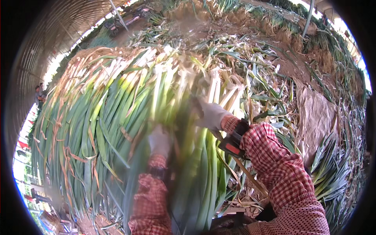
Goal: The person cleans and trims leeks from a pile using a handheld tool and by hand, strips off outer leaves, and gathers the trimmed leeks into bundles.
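Gloved right hand (211,114) reaching over long green onions (117,105); gloved left hand (159,141) showing nearer, leftward, among them. Blur masking both; cannot tell grips.

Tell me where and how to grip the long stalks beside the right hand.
Best, I'd judge, around the pale shafts, from the right: they run narrow and roughly side by side, with loose trimmings rather than piled stalks on that side. The green leaves are broader toward the person, so likely offer a looser hold.
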Motion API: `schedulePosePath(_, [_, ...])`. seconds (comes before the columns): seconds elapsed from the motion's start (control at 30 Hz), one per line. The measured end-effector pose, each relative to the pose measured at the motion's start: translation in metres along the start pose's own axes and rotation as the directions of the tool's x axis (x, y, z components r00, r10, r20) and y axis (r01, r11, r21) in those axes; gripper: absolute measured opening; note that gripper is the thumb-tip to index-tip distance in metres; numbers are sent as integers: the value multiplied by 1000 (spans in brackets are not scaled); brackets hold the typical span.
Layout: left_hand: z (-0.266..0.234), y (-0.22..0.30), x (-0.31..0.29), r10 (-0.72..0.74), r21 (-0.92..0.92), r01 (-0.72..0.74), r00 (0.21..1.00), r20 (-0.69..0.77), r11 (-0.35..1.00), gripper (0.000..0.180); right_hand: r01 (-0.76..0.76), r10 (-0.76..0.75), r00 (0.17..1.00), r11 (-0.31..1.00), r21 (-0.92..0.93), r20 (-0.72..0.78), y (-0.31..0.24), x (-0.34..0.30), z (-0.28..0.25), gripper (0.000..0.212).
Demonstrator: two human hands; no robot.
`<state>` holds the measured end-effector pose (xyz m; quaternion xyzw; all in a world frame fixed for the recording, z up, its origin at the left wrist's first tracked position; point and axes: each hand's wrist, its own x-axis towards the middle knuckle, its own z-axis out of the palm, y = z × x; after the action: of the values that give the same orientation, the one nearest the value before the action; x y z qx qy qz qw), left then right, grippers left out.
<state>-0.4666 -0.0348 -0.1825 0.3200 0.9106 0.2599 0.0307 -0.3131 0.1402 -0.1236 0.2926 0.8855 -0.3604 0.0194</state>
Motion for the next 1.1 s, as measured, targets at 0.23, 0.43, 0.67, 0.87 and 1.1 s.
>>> schedulePosePath(0.23, [16, -12, -3, 94, -22, -94, 996, 4, 995, 27, -75, 81, 994, 993, 93, -67, 4, 63, -8, 69])
schedulePosePath(0.43, [-11, 22, -4, 166, 129, -158, 985, -54, 979, 28, -64, 53, 998, 954, 292, 46, 38, 7, -34, 72])
schedulePosePath(0.67, [6, 61, -2, 83, 282, -282, 826, 557, 917, 34, 177, -181, 983, 981, 80, 39, 42, -136, -6, 95])
schedulePosePath(0.87, [-27, 86, -3, 276, 90, -337, 874, 400, 937, 29, 280, -252, 960, 893, 352, -124, 86, -164, 2, 96])
schedulePosePath(1.1, [-40, 130, 58, 207, 123, -238, 953, 220, 963, 37, 189, -165, 982, 909, 371, -96, 64, -138, -7, 92])
